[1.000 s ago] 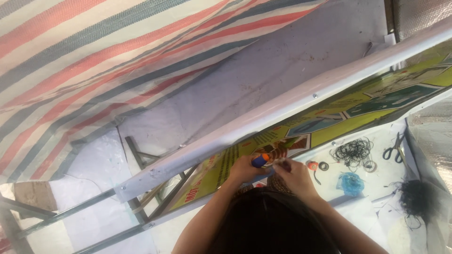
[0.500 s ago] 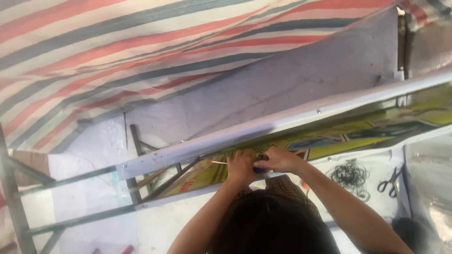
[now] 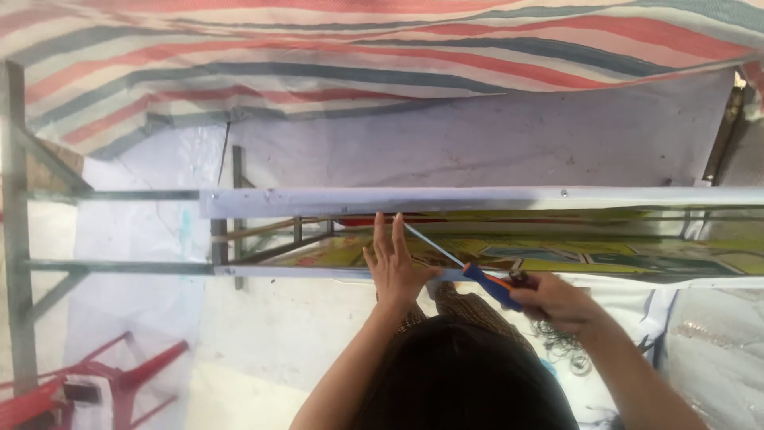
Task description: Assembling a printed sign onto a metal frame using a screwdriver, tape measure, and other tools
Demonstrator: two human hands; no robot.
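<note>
My right hand [image 3: 557, 302] grips a screwdriver [image 3: 469, 271] by its blue and orange handle. Its thin shaft slants up and left toward the underside of a white metal bar [image 3: 318, 201] of a frame. My left hand [image 3: 391, 263] is flat, fingers together and pointing up, pressed against the colourful printed panel [image 3: 557, 255] just left of the shaft. A second, lower white bar [image 3: 302, 271] runs under that hand. My dark hair fills the bottom middle and hides the forearms' lower parts.
A red, white and grey striped tarp [image 3: 318, 64] hangs overhead. Grey metal frame struts [image 3: 16, 239] stand at the left. Red plastic stool legs [image 3: 111, 382] show at the bottom left. White sheeting [image 3: 700, 334] and dark wire loops [image 3: 569, 350] lie at the right.
The view has swung so the frame bars lie level. My hands, together at the panel's edge before, are apart: the left lies flat on the panel, the right holds the screwdriver slanted.
</note>
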